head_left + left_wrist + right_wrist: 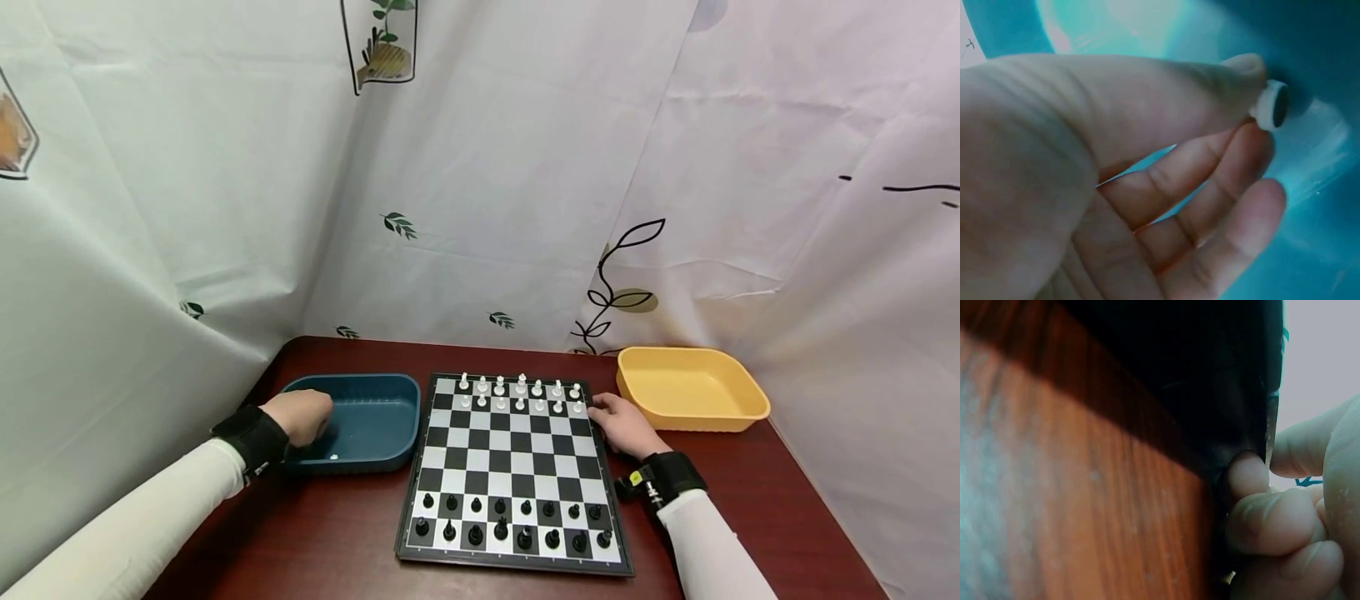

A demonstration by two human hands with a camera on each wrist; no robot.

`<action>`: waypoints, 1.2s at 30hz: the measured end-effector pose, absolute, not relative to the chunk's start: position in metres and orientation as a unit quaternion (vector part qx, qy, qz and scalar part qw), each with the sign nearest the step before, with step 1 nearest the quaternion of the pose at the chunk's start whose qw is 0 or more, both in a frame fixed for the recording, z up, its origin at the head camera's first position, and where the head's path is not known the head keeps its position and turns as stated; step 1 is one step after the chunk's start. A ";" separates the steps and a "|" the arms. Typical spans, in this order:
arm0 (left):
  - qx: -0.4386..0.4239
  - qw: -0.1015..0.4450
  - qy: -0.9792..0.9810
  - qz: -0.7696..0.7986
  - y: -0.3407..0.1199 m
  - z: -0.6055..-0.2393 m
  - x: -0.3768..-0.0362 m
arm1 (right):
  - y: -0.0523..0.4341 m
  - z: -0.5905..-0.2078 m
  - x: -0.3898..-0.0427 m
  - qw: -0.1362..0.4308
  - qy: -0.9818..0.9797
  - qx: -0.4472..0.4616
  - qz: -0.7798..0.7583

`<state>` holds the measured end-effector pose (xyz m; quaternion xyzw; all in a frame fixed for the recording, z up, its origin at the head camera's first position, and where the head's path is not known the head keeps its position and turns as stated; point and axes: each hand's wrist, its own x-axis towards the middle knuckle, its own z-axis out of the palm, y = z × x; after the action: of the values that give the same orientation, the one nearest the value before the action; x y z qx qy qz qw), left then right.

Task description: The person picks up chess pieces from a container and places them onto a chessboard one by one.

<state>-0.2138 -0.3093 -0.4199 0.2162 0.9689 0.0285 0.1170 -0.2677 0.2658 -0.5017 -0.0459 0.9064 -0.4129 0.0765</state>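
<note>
My left hand [303, 415] reaches down into the blue tray [375, 382]. In the left wrist view its thumb and fingertips pinch a small white chess piece [1265, 107], whose dark round underside faces outward. Another small white piece [333, 457] lies on the tray's floor. My right hand [622, 425] grips the right edge of the chessboard [498, 462] near its far corner. In the right wrist view the fingers [1279, 522] bend against the board's dark side, with the thumb on the opposite face. White pieces [521, 383] stand in two rows at the far end, black pieces [501, 528] in two rows at the near end.
A yellow tray [693, 419] stands at the back right, beyond my right hand. The dark red wooden table [330, 533] ends against a pale printed cloth [480, 167] behind and on both sides. The blue tray sits close to the board's left edge.
</note>
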 end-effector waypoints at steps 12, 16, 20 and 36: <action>0.242 0.047 0.968 0.040 -0.303 -0.411 -0.217 | 0.266 -0.503 -0.267 0.074 0.907 -0.042 -0.412; 0.242 0.029 0.968 0.055 -0.295 -0.405 -0.220 | 0.266 -0.503 -0.267 0.076 0.905 -0.042 -0.416; 0.246 0.010 0.967 0.069 -0.283 -0.398 -0.222 | 0.266 -0.503 -0.267 0.076 0.904 -0.043 -0.418; 0.279 -0.053 0.948 0.144 -0.229 -0.395 -0.247 | 0.266 -0.502 -0.266 0.074 0.906 -0.046 -0.413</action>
<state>-0.2468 -0.2292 -0.3947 0.2788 0.9480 0.1442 -0.0535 -0.2664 0.2659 -0.5020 -0.0462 0.9065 -0.4132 0.0741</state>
